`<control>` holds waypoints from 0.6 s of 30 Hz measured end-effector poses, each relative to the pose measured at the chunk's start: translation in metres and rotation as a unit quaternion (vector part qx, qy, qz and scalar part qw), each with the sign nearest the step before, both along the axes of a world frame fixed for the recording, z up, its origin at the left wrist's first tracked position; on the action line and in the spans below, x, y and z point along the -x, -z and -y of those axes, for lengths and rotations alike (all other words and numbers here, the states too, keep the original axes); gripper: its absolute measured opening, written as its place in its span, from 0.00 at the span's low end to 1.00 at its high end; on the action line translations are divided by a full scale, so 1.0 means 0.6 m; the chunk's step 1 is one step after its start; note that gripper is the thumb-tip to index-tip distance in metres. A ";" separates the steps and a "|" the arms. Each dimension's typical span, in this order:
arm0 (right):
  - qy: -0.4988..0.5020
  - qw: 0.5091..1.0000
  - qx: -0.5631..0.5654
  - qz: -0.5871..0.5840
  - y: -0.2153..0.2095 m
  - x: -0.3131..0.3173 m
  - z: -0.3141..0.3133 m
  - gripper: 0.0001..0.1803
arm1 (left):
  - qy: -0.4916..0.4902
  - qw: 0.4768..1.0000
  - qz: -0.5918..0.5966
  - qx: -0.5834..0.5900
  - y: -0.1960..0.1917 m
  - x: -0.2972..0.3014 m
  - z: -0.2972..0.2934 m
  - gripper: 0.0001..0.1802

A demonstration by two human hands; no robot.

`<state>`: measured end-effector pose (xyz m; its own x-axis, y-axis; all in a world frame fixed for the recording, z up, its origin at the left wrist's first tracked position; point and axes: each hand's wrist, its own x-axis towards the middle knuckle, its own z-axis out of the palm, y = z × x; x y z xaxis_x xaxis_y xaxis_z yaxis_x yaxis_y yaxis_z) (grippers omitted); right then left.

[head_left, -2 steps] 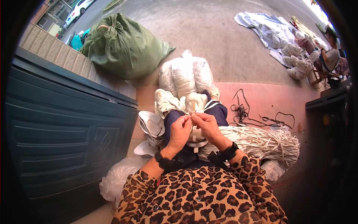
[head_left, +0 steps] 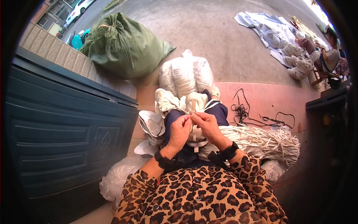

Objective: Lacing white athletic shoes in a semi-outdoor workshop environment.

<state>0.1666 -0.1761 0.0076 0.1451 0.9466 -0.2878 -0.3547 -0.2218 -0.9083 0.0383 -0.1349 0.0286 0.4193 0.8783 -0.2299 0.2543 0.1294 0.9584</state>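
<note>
Left hand (head_left: 180, 131): fingers curled in, tips pinched on a narrow white strap (head_left: 193, 112) over the lap.
Right hand (head_left: 207, 124): fingers bent close, pinching the same strap just beside the left fingertips.
White strap: runs up between both hands, against a white moulded piece (head_left: 197, 100) on the knees.
Bundle of white cords (head_left: 268, 143): lies at the person's right, touching the right forearm.
Green sack (head_left: 123, 46): on the pavement, well apart.
</note>
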 end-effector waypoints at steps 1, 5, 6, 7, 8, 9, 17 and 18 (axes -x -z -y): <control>-0.001 1.000 0.000 -0.001 -0.003 0.003 -0.001 0.16 | -0.004 0.999 0.023 0.039 0.000 0.001 -0.001 0.10; 0.020 0.999 0.000 -0.031 -0.011 0.007 -0.005 0.15 | -0.011 0.986 0.091 0.136 -0.012 0.002 -0.011 0.10; 0.016 0.999 0.000 -0.029 -0.009 0.004 -0.008 0.14 | -0.010 0.983 0.099 0.153 -0.018 -0.002 -0.014 0.10; 0.018 0.999 -0.001 -0.028 -0.001 0.001 -0.012 0.14 | -0.009 0.980 0.107 0.171 -0.022 -0.006 -0.019 0.10; 0.046 0.996 -0.057 0.049 0.005 0.001 -0.013 0.13 | -0.008 0.979 0.107 0.171 -0.019 -0.005 -0.023 0.10; 0.073 0.983 -0.112 0.126 0.009 0.000 -0.013 0.13 | 0.017 0.986 0.093 0.137 -0.010 -0.004 -0.030 0.10; 0.016 0.990 -0.125 -0.067 -0.072 -0.050 -0.021 0.12 | 0.312 0.860 -0.314 -0.253 0.070 -0.002 -0.167 0.12; 0.004 0.988 -0.128 -0.086 -0.080 -0.055 -0.019 0.12 | 0.351 0.844 -0.344 -0.214 0.064 -0.012 -0.183 0.12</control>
